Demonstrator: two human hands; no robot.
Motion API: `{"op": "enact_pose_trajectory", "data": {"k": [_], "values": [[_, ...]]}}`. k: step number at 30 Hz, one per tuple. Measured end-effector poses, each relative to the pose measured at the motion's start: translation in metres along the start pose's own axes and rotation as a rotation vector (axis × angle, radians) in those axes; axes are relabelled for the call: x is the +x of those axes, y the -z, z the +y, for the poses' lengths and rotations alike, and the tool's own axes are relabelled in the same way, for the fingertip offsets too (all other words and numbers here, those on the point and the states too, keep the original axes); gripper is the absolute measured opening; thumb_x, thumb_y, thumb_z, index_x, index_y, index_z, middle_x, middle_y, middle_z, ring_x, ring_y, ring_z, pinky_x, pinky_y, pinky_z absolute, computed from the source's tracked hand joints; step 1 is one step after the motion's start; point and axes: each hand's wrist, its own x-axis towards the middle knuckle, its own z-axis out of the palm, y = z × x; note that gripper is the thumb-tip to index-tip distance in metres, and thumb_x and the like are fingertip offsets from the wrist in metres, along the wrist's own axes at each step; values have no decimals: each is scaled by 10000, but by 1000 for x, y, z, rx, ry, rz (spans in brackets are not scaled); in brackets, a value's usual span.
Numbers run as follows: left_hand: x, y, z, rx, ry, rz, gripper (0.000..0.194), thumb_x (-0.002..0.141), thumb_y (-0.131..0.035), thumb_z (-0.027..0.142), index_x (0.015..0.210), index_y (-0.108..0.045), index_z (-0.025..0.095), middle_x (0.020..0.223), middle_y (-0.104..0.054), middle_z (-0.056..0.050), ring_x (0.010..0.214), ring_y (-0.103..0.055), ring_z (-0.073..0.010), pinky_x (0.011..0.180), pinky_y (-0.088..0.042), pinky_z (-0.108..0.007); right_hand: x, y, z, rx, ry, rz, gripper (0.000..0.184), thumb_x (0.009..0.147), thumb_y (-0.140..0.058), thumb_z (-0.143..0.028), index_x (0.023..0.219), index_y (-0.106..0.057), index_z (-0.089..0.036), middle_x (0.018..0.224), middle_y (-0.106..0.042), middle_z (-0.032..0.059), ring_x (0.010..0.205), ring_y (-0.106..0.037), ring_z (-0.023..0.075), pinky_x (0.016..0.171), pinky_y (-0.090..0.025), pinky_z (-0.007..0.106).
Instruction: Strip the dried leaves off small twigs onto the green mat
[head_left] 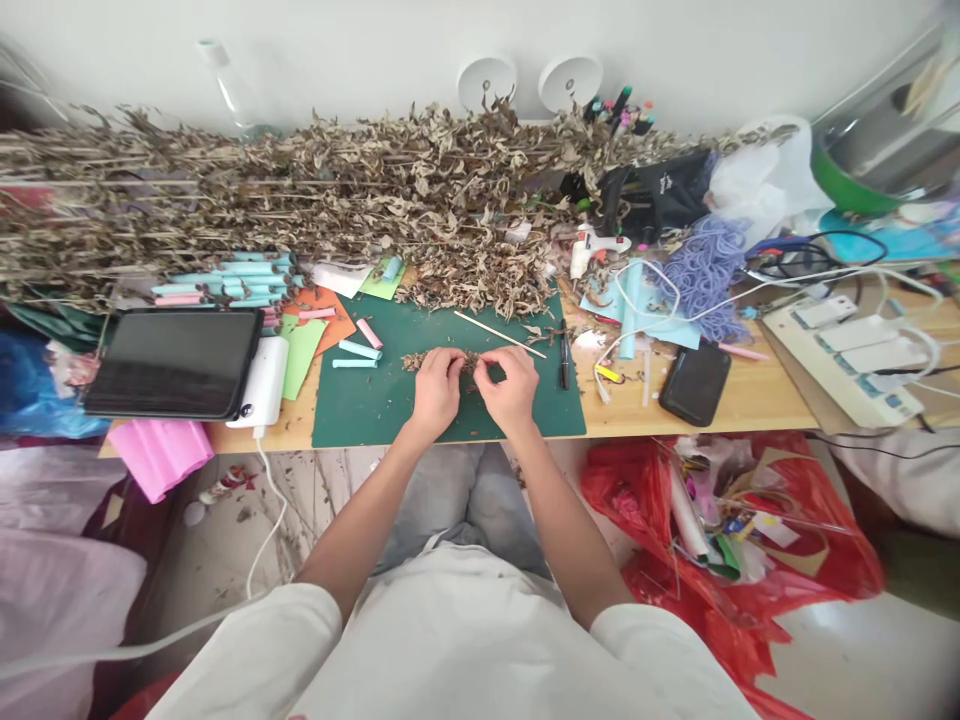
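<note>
Over the green cutting mat (360,410), my left hand (439,385) and my right hand (508,385) meet with fingers pinched together. Between them are crumbled dried leaves (470,362), and both hands are closed on these. More leaf bits (412,360) lie just left of my left hand. Behind my hands a thin wooden stick (499,333) rests slantwise on the mat. A black marker (564,355) lies to the right of my right hand. Blue paper rolls (355,364) and a pink roll (369,333) sit on the mat's left side.
Bundles of dried leafy stalks (337,190) fill the back of the table. At left are a tablet (176,362), a white power bank (260,385) and stacked paper rolls (240,280). At right are a glue gun (589,248), purple yarn (705,270), a black phone-like object (696,384) and a power strip (844,360).
</note>
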Motion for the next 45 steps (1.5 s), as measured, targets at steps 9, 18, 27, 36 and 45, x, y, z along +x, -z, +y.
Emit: {"op": "enact_pose_trajectory", "data": {"k": [9, 18, 27, 36, 45], "values": [[-1, 1, -2, -114, 41, 27, 192, 955, -534, 225, 977, -723, 201, 958, -746, -61, 883, -687, -175, 858, -545, -321, -1, 1, -1, -145, -32, -46, 137, 941, -572, -269, 928, -706, -244, 918, -730, 26, 903, -632, 197, 887, -327, 398], [-2, 0, -3, -173, 107, 24, 182, 936, -543, 178, 1043, -689, 195, 990, -753, -58, 897, -712, -169, 860, -557, -304, 0, 2, -3, -93, 33, -73, 184, 923, -592, -298, 1077, -673, -236, 1001, -723, 50, 965, -629, 216, 914, -355, 395], [-2, 1, -2, -133, 74, 7, 161, 942, -557, 241, 988, -705, 198, 985, -750, -58, 916, -704, -178, 883, -551, -319, 0, 2, -4, -71, 35, -113, 142, 957, -544, -265, 898, -668, -228, 883, -715, 21, 885, -621, 184, 873, -346, 377], [-1, -1, 2, -48, 58, 10, 151, 928, -544, 198, 898, -691, 182, 883, -727, -63, 848, -672, -185, 822, -535, -316, 0, -1, -8, -144, 51, -97, 81, 896, -570, -219, 841, -629, -224, 819, -682, 19, 839, -588, 195, 862, -344, 383], [-2, 0, -2, -67, 92, 22, 175, 944, -535, 218, 934, -706, 181, 905, -738, -62, 851, -683, -178, 830, -537, -308, 0, -2, -5, -190, 18, -70, 99, 905, -572, -223, 851, -655, -227, 826, -694, 25, 843, -590, 199, 874, -325, 398]]}}
